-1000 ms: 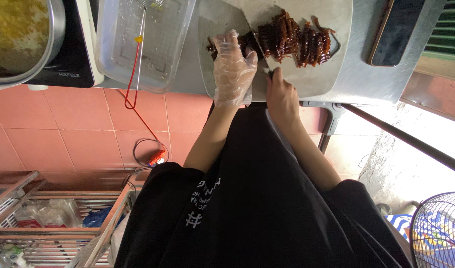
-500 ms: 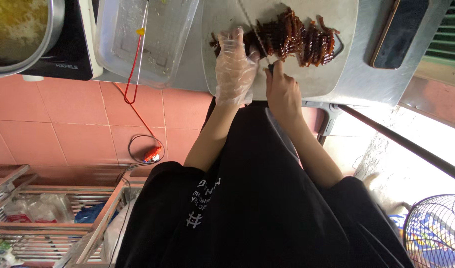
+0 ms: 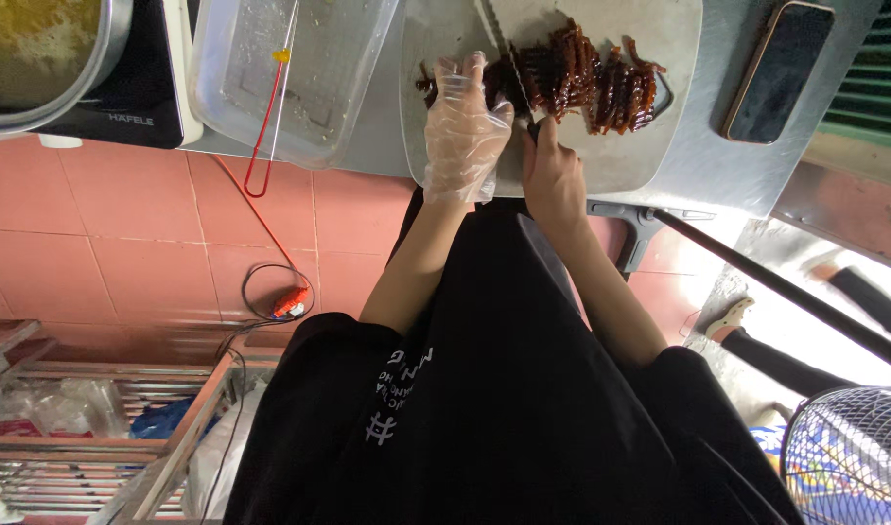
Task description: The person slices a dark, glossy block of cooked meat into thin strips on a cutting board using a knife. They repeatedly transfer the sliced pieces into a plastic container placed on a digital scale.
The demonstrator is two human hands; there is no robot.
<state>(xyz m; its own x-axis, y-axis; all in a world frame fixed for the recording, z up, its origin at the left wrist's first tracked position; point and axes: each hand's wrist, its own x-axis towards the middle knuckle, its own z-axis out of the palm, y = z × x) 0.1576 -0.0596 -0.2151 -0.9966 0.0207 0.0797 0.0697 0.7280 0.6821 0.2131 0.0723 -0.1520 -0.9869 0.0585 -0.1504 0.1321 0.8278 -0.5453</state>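
My left hand (image 3: 462, 126), in a clear plastic glove, presses down on the left end of a dark glazed piece of meat (image 3: 601, 78). The meat lies cut into slices on a pale cutting board (image 3: 649, 160). My bare right hand (image 3: 554, 175) grips the handle of a knife (image 3: 499, 39). Its blade runs across the meat just to the right of my gloved fingers. Both hands sit side by side at the board's near edge.
A clear plastic tray (image 3: 319, 117) with red-handled tongs (image 3: 265, 126) stands left of the board. Further left are a pot (image 3: 37, 58) and an induction cooker (image 3: 134, 107). A phone (image 3: 776, 73) lies at the right. A fan (image 3: 849, 457) and a wire rack (image 3: 76, 428) stand on the floor.
The view has tilted, so the table sits lower in the picture. Both hands stay on the meat and knife, with the blade still at the meat's left end.
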